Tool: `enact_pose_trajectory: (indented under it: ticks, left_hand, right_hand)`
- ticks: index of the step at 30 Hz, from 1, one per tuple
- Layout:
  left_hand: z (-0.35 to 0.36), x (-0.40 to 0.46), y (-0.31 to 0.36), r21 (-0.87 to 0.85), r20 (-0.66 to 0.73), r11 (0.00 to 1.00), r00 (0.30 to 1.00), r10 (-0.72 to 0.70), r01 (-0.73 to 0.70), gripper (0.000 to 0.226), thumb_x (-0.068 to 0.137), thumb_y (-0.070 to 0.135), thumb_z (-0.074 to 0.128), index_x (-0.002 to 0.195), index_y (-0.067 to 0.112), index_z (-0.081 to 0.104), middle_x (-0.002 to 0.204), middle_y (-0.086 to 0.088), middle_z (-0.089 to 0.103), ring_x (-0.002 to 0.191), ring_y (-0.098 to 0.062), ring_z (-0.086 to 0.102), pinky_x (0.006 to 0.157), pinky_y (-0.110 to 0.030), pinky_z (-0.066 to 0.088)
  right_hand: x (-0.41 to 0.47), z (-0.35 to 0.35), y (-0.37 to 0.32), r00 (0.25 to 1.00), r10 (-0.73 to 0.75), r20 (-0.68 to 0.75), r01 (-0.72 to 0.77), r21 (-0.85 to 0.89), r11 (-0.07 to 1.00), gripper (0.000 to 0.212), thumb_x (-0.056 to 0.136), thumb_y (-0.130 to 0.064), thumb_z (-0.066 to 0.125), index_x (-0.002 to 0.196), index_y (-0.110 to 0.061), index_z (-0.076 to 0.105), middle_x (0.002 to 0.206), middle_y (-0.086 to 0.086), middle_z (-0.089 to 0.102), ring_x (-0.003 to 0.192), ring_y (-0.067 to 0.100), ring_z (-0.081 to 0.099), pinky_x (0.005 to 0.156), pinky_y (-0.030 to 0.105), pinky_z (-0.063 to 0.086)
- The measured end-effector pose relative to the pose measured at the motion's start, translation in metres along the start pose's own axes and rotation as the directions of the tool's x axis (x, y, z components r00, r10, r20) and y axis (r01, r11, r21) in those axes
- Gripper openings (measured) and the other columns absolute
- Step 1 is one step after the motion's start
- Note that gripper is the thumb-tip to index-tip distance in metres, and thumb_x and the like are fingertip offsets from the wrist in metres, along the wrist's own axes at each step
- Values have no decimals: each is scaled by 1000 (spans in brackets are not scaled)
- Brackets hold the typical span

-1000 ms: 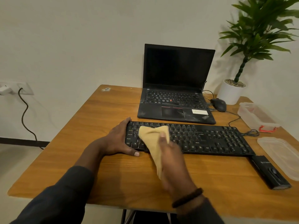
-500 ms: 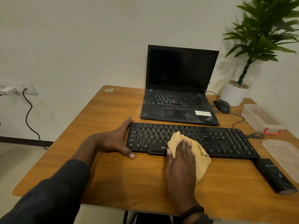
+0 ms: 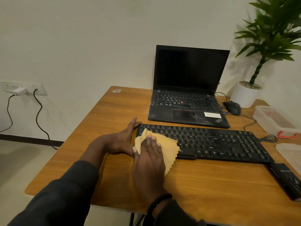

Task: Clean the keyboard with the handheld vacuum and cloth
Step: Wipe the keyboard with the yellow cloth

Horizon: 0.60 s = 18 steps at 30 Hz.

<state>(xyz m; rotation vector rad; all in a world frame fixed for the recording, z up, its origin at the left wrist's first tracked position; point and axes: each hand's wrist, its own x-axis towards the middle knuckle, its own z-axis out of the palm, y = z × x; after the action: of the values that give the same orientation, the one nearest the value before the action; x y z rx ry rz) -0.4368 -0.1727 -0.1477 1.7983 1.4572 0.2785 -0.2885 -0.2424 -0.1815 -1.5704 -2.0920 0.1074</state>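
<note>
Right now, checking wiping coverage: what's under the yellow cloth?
The yellow cloth covers the keyboard's left end; those keys are hidden. Right hand presses it.

Right hand [image 3: 149,162] with yellow cloth [image 3: 164,145]: now over the left end of the keyboard [image 3: 211,142]. Half a second ago it sits near the middle of the key field; a second ago it is raised at the left end with the cloth bunched and hanging. Now the palm lies flat, fingers straight, pressing the cloth spread over the left keys, its zigzag edge trailing past the front edge onto the table [image 3: 211,185]. The right thumb now lies just beside the left hand [image 3: 122,139], where earlier they are apart.
</note>
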Motion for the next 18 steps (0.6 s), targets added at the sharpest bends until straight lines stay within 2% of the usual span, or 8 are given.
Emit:
enact_pose_trajectory:
  ticks: [4,6,8,9,11,14,16,18]
  left_hand:
    - [0,-1,-1,-20,2,1000,1000,16,-16,133,81,29,80,148,23,-35,164,7,-2,150,-17,9,110,-18,17]
    - [-1,-1,-1,-22,-2,1000,1000,20,-20,126,85,31,75,148,25,-34,165,5,-1,150,-19,12,110,-20,19]
    - [-2,0,-3,-28,3,1000,1000,14,-14,131,82,29,79,147,30,-34,165,5,0,150,-20,14,112,-23,21]
    - [-2,-1,-3,-38,6,999,1000,15,-15,137,78,28,83,147,32,-35,164,8,1,149,-19,15,112,-24,22]
    - [-1,-3,-3,-65,10,998,1000,15,-14,148,69,31,90,146,35,-35,160,13,7,147,-17,17,114,-26,24]
    - [0,-6,-2,-90,-1,996,1000,26,-26,154,59,42,93,147,39,-33,163,11,7,148,-20,16,120,-41,23]
    - [2,-7,-2,-86,-24,995,999,38,-40,153,59,45,92,148,37,-32,163,16,2,150,-19,10,122,-43,19]
    - [5,-7,-1,-79,-58,996,998,32,-36,149,63,41,91,150,33,-29,163,16,1,149,-19,7,121,-40,15]
  right_hand:
    - [7,3,-22,997,42,72,-43,25,999,79,103,-40,0,112,-6,71,120,10,68,117,22,62,99,40,49]
    - [9,-6,-30,999,20,39,-24,106,994,70,104,-41,5,127,-7,61,135,8,59,130,18,51,110,33,33]
    - [19,-17,-29,991,40,130,-73,259,963,54,104,-42,22,143,-11,43,148,4,45,140,16,36,118,30,22]
    - [27,-22,-25,963,129,235,-216,393,894,50,104,-42,28,141,-14,46,142,3,51,134,18,44,115,34,30]
    - [42,-41,-17,874,304,378,-485,661,572,41,100,-45,37,119,-18,61,109,4,68,104,22,64,95,46,51]
    - [65,-71,2,749,448,488,-560,828,33,29,100,-43,43,91,-22,60,91,12,69,89,33,68,83,56,55]
    - [82,-88,20,738,528,419,-497,868,5,28,100,-44,41,88,-24,55,93,10,66,88,29,65,85,52,55]
    - [96,-99,32,789,572,223,-373,915,157,32,101,-48,36,91,-25,55,90,4,62,81,21,61,77,43,55]
